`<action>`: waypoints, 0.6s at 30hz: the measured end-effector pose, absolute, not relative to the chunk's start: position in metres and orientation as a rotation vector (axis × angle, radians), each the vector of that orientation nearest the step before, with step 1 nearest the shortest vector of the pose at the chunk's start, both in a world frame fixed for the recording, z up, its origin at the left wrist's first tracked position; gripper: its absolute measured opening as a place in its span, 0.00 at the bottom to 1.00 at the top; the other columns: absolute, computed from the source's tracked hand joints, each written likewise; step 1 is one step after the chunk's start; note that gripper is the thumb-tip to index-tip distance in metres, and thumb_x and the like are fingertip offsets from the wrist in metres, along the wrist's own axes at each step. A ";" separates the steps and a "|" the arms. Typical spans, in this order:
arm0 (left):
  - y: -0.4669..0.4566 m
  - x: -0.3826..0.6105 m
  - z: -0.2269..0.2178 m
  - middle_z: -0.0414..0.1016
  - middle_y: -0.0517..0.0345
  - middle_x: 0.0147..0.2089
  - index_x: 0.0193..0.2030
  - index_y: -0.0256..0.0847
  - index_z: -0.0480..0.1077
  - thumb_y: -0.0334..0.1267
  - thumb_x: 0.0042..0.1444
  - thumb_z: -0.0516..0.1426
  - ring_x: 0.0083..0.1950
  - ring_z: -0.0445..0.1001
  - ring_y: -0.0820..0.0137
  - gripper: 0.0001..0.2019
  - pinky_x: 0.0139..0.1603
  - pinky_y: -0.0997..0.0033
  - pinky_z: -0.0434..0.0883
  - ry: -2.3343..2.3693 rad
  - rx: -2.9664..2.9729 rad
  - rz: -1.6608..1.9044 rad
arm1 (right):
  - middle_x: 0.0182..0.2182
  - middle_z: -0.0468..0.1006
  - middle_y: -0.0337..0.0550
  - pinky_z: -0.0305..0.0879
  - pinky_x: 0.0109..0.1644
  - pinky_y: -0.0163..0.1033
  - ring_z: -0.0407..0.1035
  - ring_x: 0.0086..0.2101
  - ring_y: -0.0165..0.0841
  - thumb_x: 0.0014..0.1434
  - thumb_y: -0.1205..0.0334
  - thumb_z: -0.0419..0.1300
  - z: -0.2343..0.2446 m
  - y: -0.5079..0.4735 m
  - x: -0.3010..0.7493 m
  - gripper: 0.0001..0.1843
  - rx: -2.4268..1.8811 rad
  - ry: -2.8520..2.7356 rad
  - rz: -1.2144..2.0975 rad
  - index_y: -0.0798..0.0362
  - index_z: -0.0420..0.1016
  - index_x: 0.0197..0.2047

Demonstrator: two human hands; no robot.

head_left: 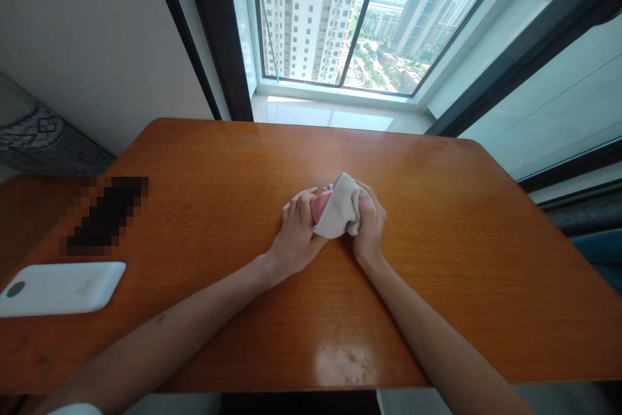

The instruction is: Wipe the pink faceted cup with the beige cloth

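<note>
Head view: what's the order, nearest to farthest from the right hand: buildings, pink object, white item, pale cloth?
1. Pale cloth: in the right hand.
2. Pink object: just left, partly covered.
3. White item: table's left side.
4. Buildings: outside the window.

No readable text.
A white, flat object with rounded corners lay at the left side of the table and bore faint grey marks in small rows toward its right end; they were too small and pale to make out as letters or numbers. A dark patch behind it was pixelated beyond reading.
</note>
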State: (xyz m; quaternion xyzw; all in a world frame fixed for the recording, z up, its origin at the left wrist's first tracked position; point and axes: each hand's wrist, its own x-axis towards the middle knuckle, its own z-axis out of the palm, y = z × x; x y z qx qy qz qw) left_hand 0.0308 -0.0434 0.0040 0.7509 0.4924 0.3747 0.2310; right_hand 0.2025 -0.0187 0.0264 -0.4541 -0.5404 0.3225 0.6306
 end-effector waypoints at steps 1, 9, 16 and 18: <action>-0.044 0.031 0.004 0.62 0.34 0.80 0.74 0.43 0.55 0.45 0.72 0.60 0.83 0.59 0.45 0.30 0.82 0.34 0.58 1.378 2.119 0.988 | 0.52 0.86 0.46 0.73 0.62 0.50 0.79 0.53 0.42 0.75 0.49 0.57 0.030 -0.021 0.206 0.18 -1.039 -1.383 0.582 0.48 0.84 0.55; -0.042 0.030 0.007 0.76 0.40 0.63 0.67 0.41 0.62 0.40 0.71 0.60 0.62 0.77 0.54 0.21 0.65 0.48 0.75 1.220 2.033 1.173 | 0.56 0.85 0.54 0.77 0.68 0.64 0.78 0.61 0.55 0.61 0.54 0.73 0.051 -0.017 0.222 0.32 -0.848 -2.008 -0.037 0.47 0.78 0.67; -0.041 0.028 0.006 0.76 0.45 0.56 0.58 0.42 0.65 0.38 0.71 0.59 0.55 0.76 0.55 0.12 0.59 0.50 0.77 1.256 2.088 1.131 | 0.60 0.84 0.53 0.74 0.72 0.63 0.76 0.65 0.52 0.67 0.59 0.66 0.051 -0.022 0.209 0.22 -0.881 -1.984 0.037 0.47 0.81 0.64; -0.040 0.028 0.007 0.74 0.49 0.53 0.56 0.43 0.63 0.37 0.69 0.60 0.53 0.75 0.57 0.12 0.56 0.52 0.76 1.290 2.069 1.112 | 0.58 0.85 0.53 0.73 0.71 0.60 0.78 0.62 0.49 0.71 0.60 0.62 0.051 -0.024 0.205 0.17 -0.954 -1.895 0.126 0.47 0.83 0.60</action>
